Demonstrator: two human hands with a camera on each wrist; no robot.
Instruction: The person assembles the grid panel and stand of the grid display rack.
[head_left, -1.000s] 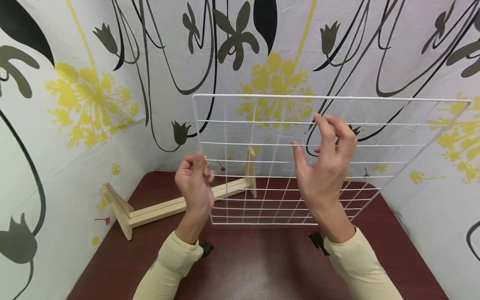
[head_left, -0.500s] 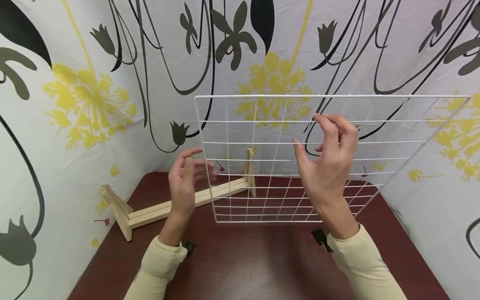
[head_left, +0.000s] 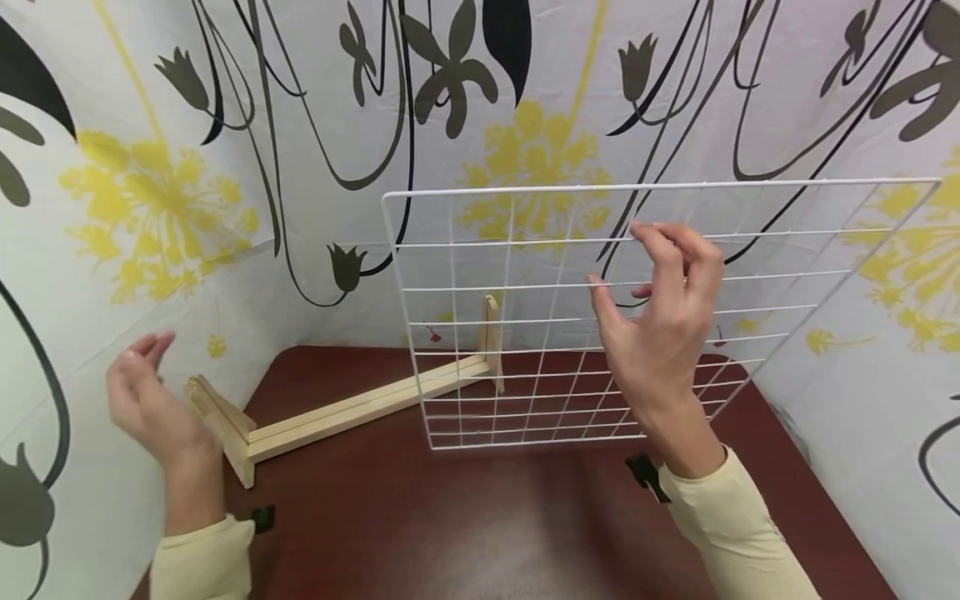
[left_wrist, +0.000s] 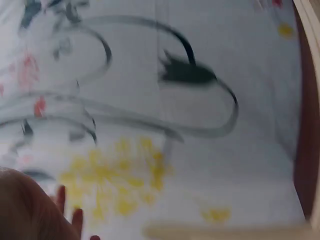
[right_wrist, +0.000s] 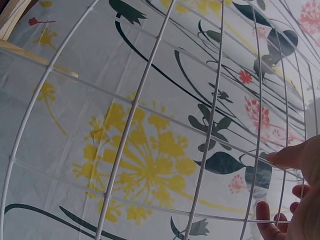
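A white wire grid panel [head_left: 517, 287] stands tilted over the table, held up by my right hand [head_left: 663, 325]. Its fingers and thumb are bent onto the wires right of the panel's middle; the right wrist view shows the fingertips at the grid wires [right_wrist: 132, 103]. Behind and left of the panel is a pale wooden stand [head_left: 330, 421], a long bar between two upright end pieces. My left hand [head_left: 161, 408] is off the panel, raised beside the stand's left end piece [head_left: 225, 425], fingers loosely bent and holding nothing.
The dark red-brown table [head_left: 450, 517] lies beneath. Flower-printed white sheeting [head_left: 315, 108] walls it at the back and both sides. Dark straps [head_left: 647, 477] sit at the wrists.
My left hand has let go of the panel's left edge and moved left to the stand's near end. The right hand still holds the panel, which has tilted slightly.
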